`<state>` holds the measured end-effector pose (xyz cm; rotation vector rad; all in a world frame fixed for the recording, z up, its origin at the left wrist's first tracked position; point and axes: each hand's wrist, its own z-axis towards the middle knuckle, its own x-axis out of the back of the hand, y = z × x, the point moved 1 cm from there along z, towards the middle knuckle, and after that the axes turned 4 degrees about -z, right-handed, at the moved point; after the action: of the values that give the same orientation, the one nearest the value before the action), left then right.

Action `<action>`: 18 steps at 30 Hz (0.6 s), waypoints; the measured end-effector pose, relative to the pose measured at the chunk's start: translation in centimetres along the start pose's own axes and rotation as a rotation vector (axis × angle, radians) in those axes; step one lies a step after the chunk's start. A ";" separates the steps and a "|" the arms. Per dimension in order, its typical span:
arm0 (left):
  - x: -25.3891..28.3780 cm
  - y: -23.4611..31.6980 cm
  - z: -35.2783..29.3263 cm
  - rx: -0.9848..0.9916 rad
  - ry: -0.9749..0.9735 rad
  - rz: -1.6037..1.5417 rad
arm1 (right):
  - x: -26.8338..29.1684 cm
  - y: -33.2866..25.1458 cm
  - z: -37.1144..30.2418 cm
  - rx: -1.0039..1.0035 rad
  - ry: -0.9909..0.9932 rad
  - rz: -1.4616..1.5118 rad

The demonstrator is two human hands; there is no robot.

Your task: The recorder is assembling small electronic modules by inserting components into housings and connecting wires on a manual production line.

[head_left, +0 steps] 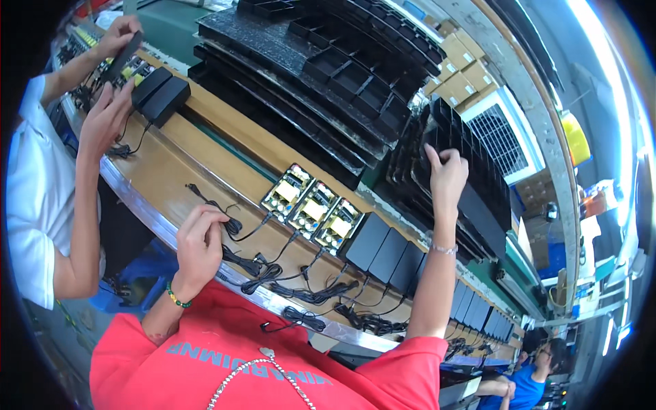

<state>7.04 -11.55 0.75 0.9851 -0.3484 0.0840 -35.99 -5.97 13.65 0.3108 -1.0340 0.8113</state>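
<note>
My left hand (200,242) is over the bench edge with its fingers curled together. Their tips meet a black cable (234,227); whether they grip it I cannot make out. My right hand (447,179) is stretched out to a stack of black trays (471,205), thumb and fingers apart, with nothing visible between them. Between my arms lie three open power adapters, their circuit boards and yellow transformers bare; the middle circuit board (315,209) sits tight between its neighbours. To their right runs a row of closed black adapters (369,242), with coiled cables (307,294) toward me.
A tall stack of black compartment trays (273,55) stands behind the bench (154,164). On the left a co-worker's hands (102,123) hold a dark flat part beside black adapters (160,96). Cardboard boxes (468,65) are at the back; a person in blue (523,389) is far right.
</note>
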 end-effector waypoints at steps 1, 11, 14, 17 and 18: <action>0.1 0.1 -0.2 0.012 0.000 0.000 | 0.5 -0.3 -1.1 0.016 -0.005 -0.006; 0.0 -0.9 0.7 -0.042 -0.037 0.029 | 5.5 -3.9 -11.5 0.418 0.400 0.491; 0.3 0.0 -0.1 0.003 -0.057 0.009 | 8.7 -5.7 -13.9 0.761 0.141 0.269; 0.2 -0.5 0.1 0.052 -0.051 -0.023 | 10.5 -9.6 -16.0 1.128 -0.151 -0.115; 0.1 -0.7 -0.1 0.024 -0.039 -0.023 | 10.1 -9.9 -16.4 1.136 -0.155 -0.110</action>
<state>7.33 -11.85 0.15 1.0158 -0.3725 0.0477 -15.71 1.47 15.43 1.3948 -0.5874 1.2270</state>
